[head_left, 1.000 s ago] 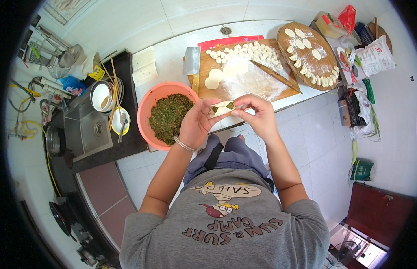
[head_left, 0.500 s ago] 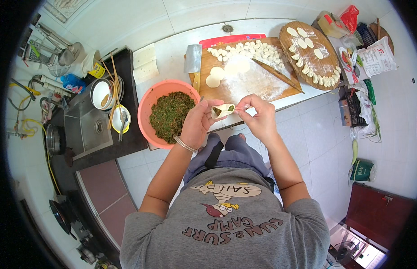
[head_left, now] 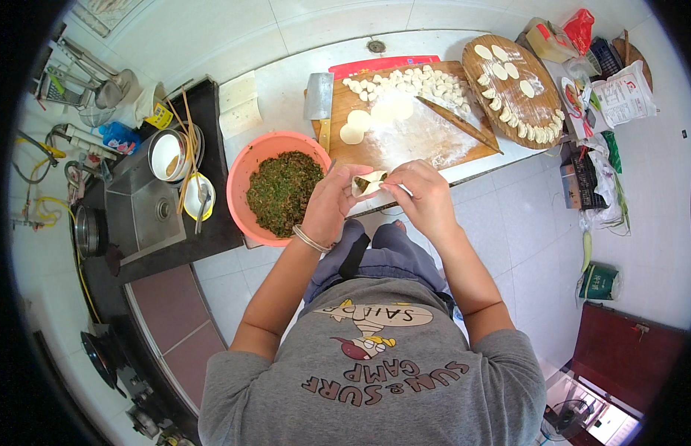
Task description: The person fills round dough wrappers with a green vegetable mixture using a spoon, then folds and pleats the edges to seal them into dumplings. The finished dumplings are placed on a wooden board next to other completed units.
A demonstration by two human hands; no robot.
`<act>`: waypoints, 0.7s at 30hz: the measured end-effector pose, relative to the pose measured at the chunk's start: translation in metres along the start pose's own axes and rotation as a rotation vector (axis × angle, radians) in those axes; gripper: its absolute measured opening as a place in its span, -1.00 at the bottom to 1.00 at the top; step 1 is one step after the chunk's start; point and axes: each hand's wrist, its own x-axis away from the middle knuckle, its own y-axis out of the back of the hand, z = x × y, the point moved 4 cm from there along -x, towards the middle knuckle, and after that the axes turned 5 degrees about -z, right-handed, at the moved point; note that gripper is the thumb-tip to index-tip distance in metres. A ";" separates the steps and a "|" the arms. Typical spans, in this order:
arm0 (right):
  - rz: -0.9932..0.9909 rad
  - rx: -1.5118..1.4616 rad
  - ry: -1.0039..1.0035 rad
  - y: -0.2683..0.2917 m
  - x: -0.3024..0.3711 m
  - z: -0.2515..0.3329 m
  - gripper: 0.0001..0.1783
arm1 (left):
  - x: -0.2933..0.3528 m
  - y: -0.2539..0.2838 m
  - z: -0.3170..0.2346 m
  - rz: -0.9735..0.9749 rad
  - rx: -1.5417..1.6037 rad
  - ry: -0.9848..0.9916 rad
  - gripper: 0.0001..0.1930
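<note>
A partly folded dumpling (head_left: 368, 183) rests in the fingers of my left hand (head_left: 328, 204), its green filling showing between the wrapper's edges. The fingertips of my right hand (head_left: 422, 195) pinch its right end. Just left of my hands stands a pink basin (head_left: 240, 215) of chopped green and brown filling (head_left: 284, 195). Beyond them lies a wooden cutting board (head_left: 345, 154) dusted with flour. On it are several round wrappers (head_left: 352, 134), many small dough pieces (head_left: 427, 80) and a tapered rolling pin (head_left: 461, 126).
A cleaver (head_left: 319, 98) lies beside the board's left edge. At the right, a round wooden board (head_left: 520, 56) carries finished dumplings (head_left: 540, 134) and several wrappers. To the left are a sink (head_left: 147, 218), stacked bowls (head_left: 167, 154), chopsticks (head_left: 189, 141) and a yellow-rimmed bowl with a spoon (head_left: 203, 210).
My right hand has shifted slightly left and closer over the dumpling, covering more of its right end. My left hand stays almost where it was.
</note>
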 end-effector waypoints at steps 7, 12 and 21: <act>0.005 -0.021 -0.096 -0.003 0.004 -0.007 -0.84 | -0.001 0.006 0.006 -0.015 -0.043 -0.012 -0.63; 0.044 -0.115 -0.313 -0.002 0.008 -0.015 -0.82 | 0.001 0.004 0.004 0.000 -0.073 -0.015 -0.62; -0.001 -0.045 -0.178 -0.003 0.007 -0.010 -0.90 | 0.001 0.004 0.007 0.007 -0.081 -0.025 -0.62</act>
